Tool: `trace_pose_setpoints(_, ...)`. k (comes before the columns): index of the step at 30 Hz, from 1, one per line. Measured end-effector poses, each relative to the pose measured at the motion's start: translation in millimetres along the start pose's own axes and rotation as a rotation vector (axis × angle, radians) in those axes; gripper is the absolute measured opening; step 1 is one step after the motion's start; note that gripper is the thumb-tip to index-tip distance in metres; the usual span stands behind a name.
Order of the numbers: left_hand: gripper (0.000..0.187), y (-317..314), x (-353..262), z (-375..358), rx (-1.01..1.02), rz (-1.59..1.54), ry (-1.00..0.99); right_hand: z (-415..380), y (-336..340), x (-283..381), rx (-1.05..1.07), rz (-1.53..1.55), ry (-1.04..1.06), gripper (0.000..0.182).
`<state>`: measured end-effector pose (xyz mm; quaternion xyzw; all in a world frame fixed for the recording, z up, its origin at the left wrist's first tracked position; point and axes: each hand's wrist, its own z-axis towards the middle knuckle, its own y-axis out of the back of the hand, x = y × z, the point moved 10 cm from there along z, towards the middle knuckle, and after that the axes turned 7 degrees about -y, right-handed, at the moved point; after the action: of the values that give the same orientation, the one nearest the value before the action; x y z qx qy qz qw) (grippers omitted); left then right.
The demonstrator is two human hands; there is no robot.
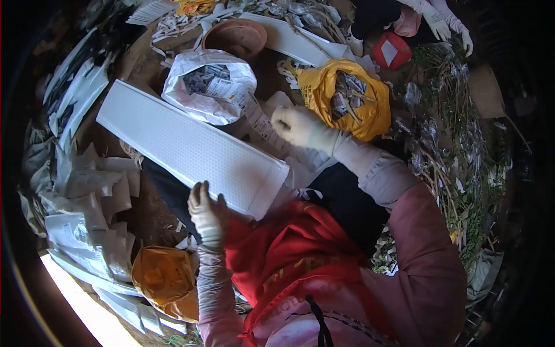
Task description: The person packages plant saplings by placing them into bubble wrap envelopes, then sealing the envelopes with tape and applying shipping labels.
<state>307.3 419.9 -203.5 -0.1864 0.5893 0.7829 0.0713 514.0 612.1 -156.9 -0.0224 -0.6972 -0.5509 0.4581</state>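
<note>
A long white bubble mailer (191, 150) lies slantwise across my lap. At its lower edge my left hand (206, 217), in a pale glove, has its fingers stretched out and apart. My right hand (300, 126), gloved too, is closed with the fingers curled together, just beyond the mailer's right end. A strip of printed labels (258, 120) runs from the white bag (176, 92) to beside the right fingertips. What those fingers hold, if anything, I cannot tell. Small paper pieces fill the white bag. The yellow bag (378, 113) beside my right wrist holds paper scraps and small sticks.
A brown clay bowl (234, 37) stands behind the white bag. Several white mailers (87, 231) are piled at left, near an orange bag (165, 280). Leafy stems in clear wrap (457, 168) cover the right side. Another person's gloved hands (436, 24) appear at top right, near a red object (392, 51).
</note>
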Motion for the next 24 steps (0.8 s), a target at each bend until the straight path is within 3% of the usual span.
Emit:
trace_pose_setpoints(1, 0.056, -34.1, -27.4, -3.3, 0.102, 0.012, -0.051, 10.0, 12.2, -66.2, 0.061, -0.079, -0.213, 0.01)
trace_pose_setpoints(2, 0.062, -64.2, -46.7, -7.2, 0.202, 0.024, -0.099, 12.7, 29.2, -122.0, 0.104, -0.36, -0.328, 0.017)
trace_pose_setpoints(3, 0.069, -90.1, -54.0, -12.6, 0.277, 0.088, -0.132, 5.6, 50.1, -169.1, 0.194, -0.581, -0.571, 0.021)
trace_pose_setpoints(4, 0.076, -113.5, -57.3, -18.6, 0.352, 0.154, -0.166, -1.5, 57.7, -219.6, 0.237, -0.755, -0.591, 0.022)
trace_pose_setpoints(5, 0.084, -122.9, -55.5, -23.0, 0.341, 0.173, -0.18, -13.3, 67.0, -251.7, 0.283, -0.773, -0.752, 0.022)
trace_pose_setpoints(8, 0.08, -121.9, -56.0, -16.5, 0.323, 0.215, -0.2, -16.0, 56.7, -267.9, 0.282, -1.025, -0.585, 0.031)
trace_pose_setpoints(9, 0.081, -120.1, -54.3, -13.1, 0.356, 0.188, -0.169, -15.1, 45.3, -269.5, 0.412, -1.056, -0.589, 0.045)
trace_pose_setpoints(12, 0.061, -130.7, -39.4, -12.4, 0.311, 0.362, -0.29, -9.2, 15.4, -301.3, 0.466, -1.248, -0.454, 0.053)
trace_pose_setpoints(13, 0.051, -122.8, -33.0, -3.4, 0.264, 0.291, -0.205, -4.5, 23.2, -301.3, 0.383, -1.106, -0.544, 0.046)
trace_pose_setpoints(15, 0.052, -109.7, -26.6, 14.3, 0.317, 0.268, -0.155, 4.4, 39.4, -298.8, 0.191, -0.805, -0.683, 0.032)
trace_pose_setpoints(16, 0.053, -107.8, -22.6, 20.1, 0.36, 0.249, -0.119, 7.4, 22.1, -266.7, 0.605, -0.952, -0.509, 0.026)
trace_pose_setpoints(17, 0.054, -105.5, -21.5, 23.3, 0.358, 0.228, -0.106, 4.5, 25.1, -271.6, 0.623, -0.843, -0.497, 0.023)
trace_pose_setpoints(20, 0.056, -104.7, -19.0, 26.4, 0.309, 0.185, -0.095, 11.2, 43.7, -233.5, 0.59, -0.526, -0.324, 0.027)
trace_pose_setpoints(23, 0.053, -107.2, -23.4, 22.4, 0.187, 0.217, -0.121, 41.7, 48.8, -169.4, 0.37, 0.263, -0.28, 0.042)
trace_pose_setpoints(24, 0.058, -110.4, -22.8, 21.4, 0.197, 0.226, -0.123, 60.7, 43.0, -138.2, 0.421, 0.107, -0.202, 0.049)
